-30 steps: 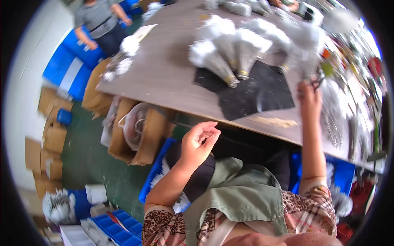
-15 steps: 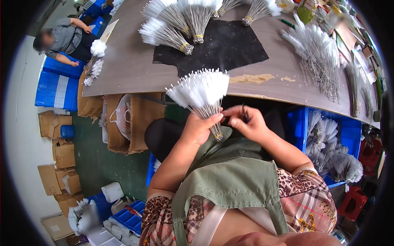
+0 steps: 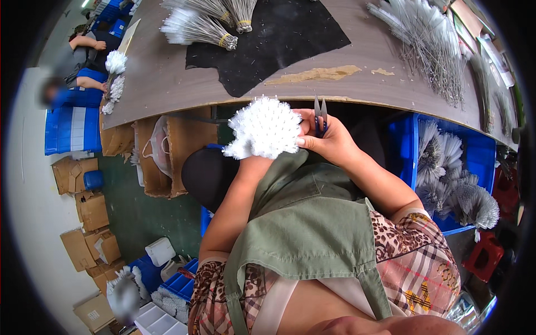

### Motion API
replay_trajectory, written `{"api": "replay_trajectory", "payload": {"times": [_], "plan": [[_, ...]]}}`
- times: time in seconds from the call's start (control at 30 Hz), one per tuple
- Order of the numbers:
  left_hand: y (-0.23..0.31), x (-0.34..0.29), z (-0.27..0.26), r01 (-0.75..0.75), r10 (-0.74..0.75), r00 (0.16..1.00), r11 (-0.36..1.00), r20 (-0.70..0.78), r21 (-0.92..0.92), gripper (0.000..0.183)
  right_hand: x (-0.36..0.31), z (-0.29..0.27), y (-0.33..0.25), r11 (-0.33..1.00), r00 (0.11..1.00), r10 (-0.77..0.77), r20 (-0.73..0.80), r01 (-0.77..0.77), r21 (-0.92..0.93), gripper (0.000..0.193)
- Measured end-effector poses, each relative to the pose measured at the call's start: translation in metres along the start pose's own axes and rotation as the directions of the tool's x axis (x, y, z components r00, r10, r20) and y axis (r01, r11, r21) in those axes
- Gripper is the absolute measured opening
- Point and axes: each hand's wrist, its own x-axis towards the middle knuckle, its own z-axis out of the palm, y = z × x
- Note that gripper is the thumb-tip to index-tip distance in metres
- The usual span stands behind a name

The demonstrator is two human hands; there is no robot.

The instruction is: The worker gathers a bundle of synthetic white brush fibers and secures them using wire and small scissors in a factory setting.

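In front of my apron is a bundle of white-bristled wire brushes (image 3: pixel 265 128), its round bristle end turned up toward me. My left hand (image 3: pixel 255 164) grips it from below; the bristles cover my fingers and the wire stems. Beside the bundle's right edge, my right hand (image 3: pixel 335 139) is closed on small dark scissors (image 3: pixel 320 116). Their two blades point up, slightly apart. My right thumb and fingertips touch or nearly touch the bristles. Another brush bundle (image 3: pixel 195 30), tied with a yellow band, lies partly on the black mat (image 3: pixel 268 53).
The brown tabletop (image 3: pixel 151 84) has a torn patch near its front edge. Loose wire brushes (image 3: pixel 427 47) lie at its right. Below stands a blue bin (image 3: pixel 410 148) of brush bundles. Cardboard boxes (image 3: pixel 195 131) stand under the table's left. A co-worker (image 3: pixel 84 67) is at the far left.
The bundle has tipped so its bristle ends face me, hiding the stems. My right hand has moved up and left against it, scissor blades now upright. The view has shifted.
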Motion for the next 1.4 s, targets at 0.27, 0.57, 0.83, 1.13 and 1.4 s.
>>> {"api": "replay_trajectory", "payload": {"times": [0.27, 0.57, 0.83, 1.13, 1.4], "plan": [[0.007, -0.028, 0.01, 0.442, -0.498, 0.854, 0.541, 0.151, -0.715, 0.062, 0.0, -0.003, -0.004, 0.998, 0.998, 0.047, -0.033, -0.046, 0.037, 0.048], [0.014, -0.033, 0.011, 0.504, -0.556, 0.795, 0.38, 0.244, -0.776, 0.072, 0.006, -0.014, -0.011, 0.989, 0.985, -0.089, -0.149, 0.069, -0.134, 0.021], [0.017, -0.02, 0.012, 0.302, -0.322, 0.944, 0.755, 0.072, -0.582, 0.057, 0.005, -0.02, -0.003, 0.973, 0.987, -0.102, -0.128, 0.072, -0.221, 0.018], [-0.014, -0.044, 0.013, 0.166, -0.512, 0.853, 0.081, 0.101, -0.983, 0.043, 0.002, -0.02, 0.0, 0.974, 0.993, -0.096, -0.075, 0.078, -0.212, 0.017], [-0.056, -0.057, 0.029, 0.398, -0.429, 0.9, 0.727, 0.082, -0.559, 0.042, 0.001, -0.011, 0.003, 0.962, 0.989, -0.129, -0.076, 0.107, -0.25, 0.01]]}}
